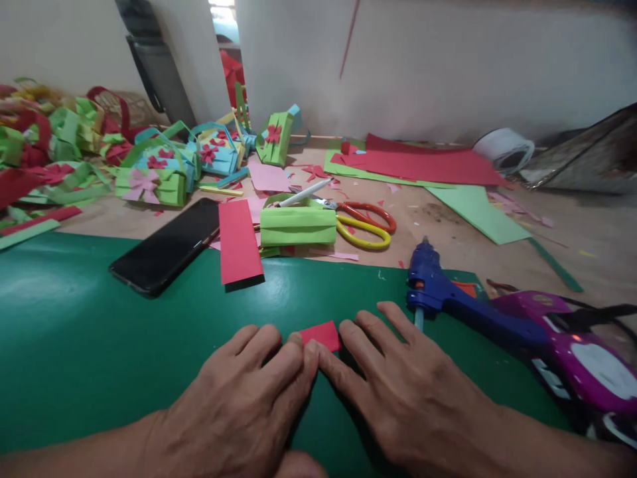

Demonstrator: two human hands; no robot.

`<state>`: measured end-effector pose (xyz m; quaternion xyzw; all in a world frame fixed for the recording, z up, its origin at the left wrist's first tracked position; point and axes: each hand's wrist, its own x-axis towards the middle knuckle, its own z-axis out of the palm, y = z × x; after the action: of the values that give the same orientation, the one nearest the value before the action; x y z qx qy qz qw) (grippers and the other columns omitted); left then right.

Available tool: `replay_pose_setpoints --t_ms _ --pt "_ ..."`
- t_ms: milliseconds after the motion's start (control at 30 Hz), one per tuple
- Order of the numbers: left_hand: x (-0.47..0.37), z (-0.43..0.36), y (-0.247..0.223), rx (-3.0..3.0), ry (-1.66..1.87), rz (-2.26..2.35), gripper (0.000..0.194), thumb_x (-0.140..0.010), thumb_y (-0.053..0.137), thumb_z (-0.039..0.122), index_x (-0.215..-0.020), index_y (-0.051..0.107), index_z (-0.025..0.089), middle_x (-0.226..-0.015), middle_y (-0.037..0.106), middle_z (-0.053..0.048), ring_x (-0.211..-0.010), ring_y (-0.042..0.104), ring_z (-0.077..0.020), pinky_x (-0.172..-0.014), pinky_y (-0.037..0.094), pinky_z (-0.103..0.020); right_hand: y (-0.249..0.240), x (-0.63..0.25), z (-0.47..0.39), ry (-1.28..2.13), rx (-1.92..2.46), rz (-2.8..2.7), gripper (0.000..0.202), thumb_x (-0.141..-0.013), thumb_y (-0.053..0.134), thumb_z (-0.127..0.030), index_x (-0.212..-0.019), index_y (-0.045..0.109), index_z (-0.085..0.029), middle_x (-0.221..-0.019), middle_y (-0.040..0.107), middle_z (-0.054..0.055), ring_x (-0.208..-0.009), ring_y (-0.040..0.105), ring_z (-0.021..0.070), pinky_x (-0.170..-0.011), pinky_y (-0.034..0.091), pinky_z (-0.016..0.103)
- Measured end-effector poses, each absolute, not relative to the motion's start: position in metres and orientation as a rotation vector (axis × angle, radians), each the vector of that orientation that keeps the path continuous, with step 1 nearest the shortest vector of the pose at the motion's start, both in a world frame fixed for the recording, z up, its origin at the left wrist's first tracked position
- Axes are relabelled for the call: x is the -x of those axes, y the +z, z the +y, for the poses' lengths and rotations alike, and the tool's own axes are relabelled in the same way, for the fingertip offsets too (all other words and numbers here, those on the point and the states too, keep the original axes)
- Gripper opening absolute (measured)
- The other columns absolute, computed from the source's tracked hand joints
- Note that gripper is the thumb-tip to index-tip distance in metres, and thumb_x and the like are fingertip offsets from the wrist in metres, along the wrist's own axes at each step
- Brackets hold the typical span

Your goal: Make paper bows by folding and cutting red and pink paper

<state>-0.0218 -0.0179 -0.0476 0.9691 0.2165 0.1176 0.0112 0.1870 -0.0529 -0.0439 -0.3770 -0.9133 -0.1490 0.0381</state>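
Observation:
A small piece of red paper lies on the green mat, in front of me. My left hand pinches its left end, the thumb and index fingertips pressed together there. At the same paper, my right hand has its thumb on the near edge and its index finger by the right end; the other fingers are spread on the mat. Both thumb tips almost meet. The fingers hide part of the paper. Beyond the hands lie a red paper strip and a folded green paper piece.
Scissors and a white pen lie by the green piece. Left is a black phone; right, a blue glue gun near a purple device. Paper bags crowd the back left; red sheets lie behind.

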Motion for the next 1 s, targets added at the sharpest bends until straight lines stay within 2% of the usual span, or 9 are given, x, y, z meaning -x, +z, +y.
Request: replay_pose_setpoints --t_ms 67,167,300,400,500,633,700,833,1000 --pt "0.022 -0.018 -0.046 -2.969 0.299 0.602 0.067 -0.082 0.037 0.068 -0.112 0.061 0.013 -0.098 0.066 -0.009 -0.078 0.051 -0.0231 -0.072 0.042 -0.037 -0.043 -0.188 -0.054 -0.459 1.146 -2.849 0.035 -0.082 0.049 -0.022 -0.114 0.060 -0.013 -0.090 0.067 0.013 -0.077 0.058 0.0334 -0.077 0.034 0.053" --pt "0.023 -0.018 -0.041 -2.902 0.188 0.643 0.062 -0.083 0.043 0.064 -0.117 0.058 0.014 -0.102 0.063 -0.010 -0.082 0.049 -0.0244 -0.075 0.041 -0.039 -0.042 -0.190 -0.057 -0.459 1.144 -2.867 0.027 -0.081 0.053 -0.020 -0.106 0.063 -0.012 -0.090 0.066 0.012 -0.077 0.056 0.0300 -0.075 0.034 0.051" --pt "0.021 -0.020 -0.037 -2.822 0.101 0.644 0.059 -0.085 0.039 0.062 -0.120 0.054 0.017 -0.101 0.059 -0.009 -0.082 0.045 -0.0245 -0.075 0.039 -0.041 -0.042 -0.191 -0.060 -0.515 1.160 -2.818 0.011 -0.076 0.061 -0.012 -0.085 0.068 -0.014 -0.075 0.063 0.005 -0.067 0.054 0.0237 -0.075 0.034 0.047" --pt "0.016 -0.022 -0.036 -2.842 0.079 0.694 0.060 -0.085 0.033 0.064 -0.119 0.053 0.018 -0.099 0.055 -0.010 -0.083 0.044 -0.0257 -0.073 0.038 -0.043 -0.042 -0.191 -0.061 -0.595 1.156 -2.826 0.009 -0.072 0.063 -0.008 -0.076 0.068 -0.015 -0.072 0.063 0.004 -0.066 0.054 0.0232 -0.074 0.034 0.047" --pt "0.010 -0.024 -0.036 -2.912 0.078 0.711 0.062 -0.086 0.030 0.064 -0.122 0.051 0.018 -0.100 0.053 -0.012 -0.082 0.045 -0.0261 -0.072 0.037 -0.043 -0.040 -0.188 -0.062 -0.617 1.162 -2.890 0.010 -0.073 0.064 -0.009 -0.079 0.069 -0.014 -0.077 0.065 0.008 -0.071 0.057 0.0254 -0.074 0.037 0.047" --pt "0.005 -0.027 -0.035 -2.960 0.096 0.734 0.061 -0.086 0.033 0.062 -0.121 0.051 0.015 -0.099 0.052 -0.013 -0.082 0.045 -0.0265 -0.073 0.038 -0.043 -0.033 -0.182 -0.061 -0.542 1.399 -2.901 0.023 -0.078 0.061 -0.009 -0.101 0.065 -0.011 -0.082 0.065 0.010 -0.071 0.059 0.0271 -0.063 0.043 0.042" --pt "0.007 -0.029 -0.035 -2.946 0.115 0.751 0.057 -0.087 0.034 0.060 -0.117 0.053 0.015 -0.100 0.053 -0.012 -0.084 0.045 -0.0267 -0.075 0.039 -0.043 -0.030 -0.180 -0.060 -0.532 1.429 -2.892 0.028 -0.081 0.058 -0.009 -0.108 0.062 -0.012 -0.085 0.065 0.010 -0.074 0.059 0.0267 -0.063 0.044 0.041" --pt "0.019 -0.031 -0.036 -2.884 0.127 0.796 0.044 -0.090 0.038 0.051 -0.107 0.058 0.016 -0.098 0.054 -0.011 -0.086 0.045 -0.0267 -0.077 0.039 -0.044 -0.030 -0.183 -0.060 -0.570 1.347 -2.935 0.021 -0.077 0.059 -0.007 -0.097 0.065 -0.012 -0.089 0.064 0.010 -0.081 0.059 0.0261 -0.070 0.045 0.041" --pt "0.030 -0.032 -0.040 -2.838 0.201 0.801 0.038 -0.091 0.040 0.044 -0.107 0.060 0.015 -0.102 0.057 -0.012 -0.087 0.046 -0.0263 -0.078 0.040 -0.044 -0.036 -0.178 -0.057 -0.690 1.241 -2.975 0.016 -0.075 0.055 -0.003 -0.080 0.068 -0.011 -0.078 0.062 0.010 -0.071 0.057 0.0265 -0.071 0.044 0.045"
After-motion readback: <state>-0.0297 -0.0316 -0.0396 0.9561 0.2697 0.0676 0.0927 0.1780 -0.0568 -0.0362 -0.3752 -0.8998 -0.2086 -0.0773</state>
